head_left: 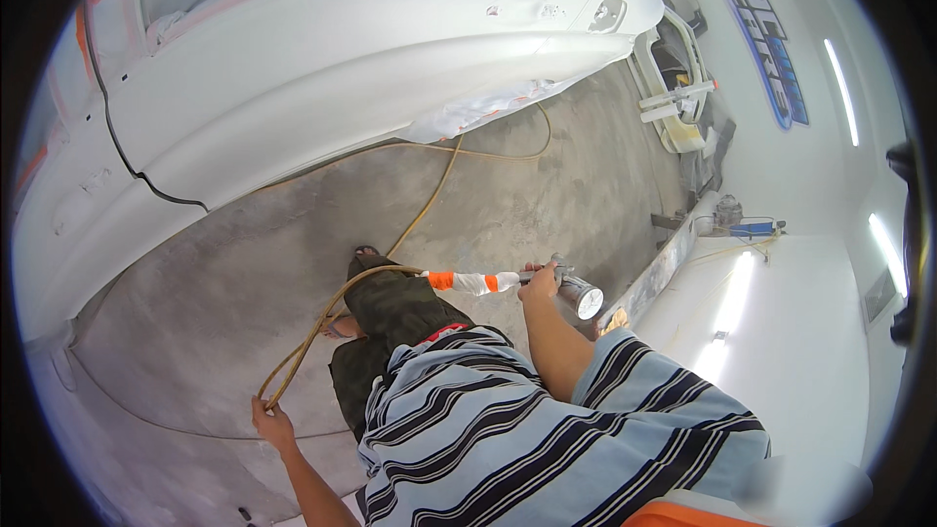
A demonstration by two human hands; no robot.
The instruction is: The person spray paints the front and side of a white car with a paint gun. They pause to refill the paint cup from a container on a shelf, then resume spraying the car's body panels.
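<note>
My right hand (538, 286) is wrapped round the grip of a paint spray gun (583, 298), whose round cup shows beyond my fingers. The gun's trigger is hidden. A white and orange wrapping (470, 282) covers the hose end behind the gun. From there a yellow-brown air hose (344, 291) loops across my legs to my left hand (273, 420), which is closed on a bend of it, low and out to the left. Ahead of me stands a white car body (361, 68), with masking film and pink tape along its upper edges. Neither hand touches it.
The hose's far run (441, 193) lies on the grey concrete floor (508, 200) and passes by the car's lower edge. At the far right a loose cream-coloured door frame (673, 88) stands near the wall. A long covered ledge (664, 273) runs along the right side.
</note>
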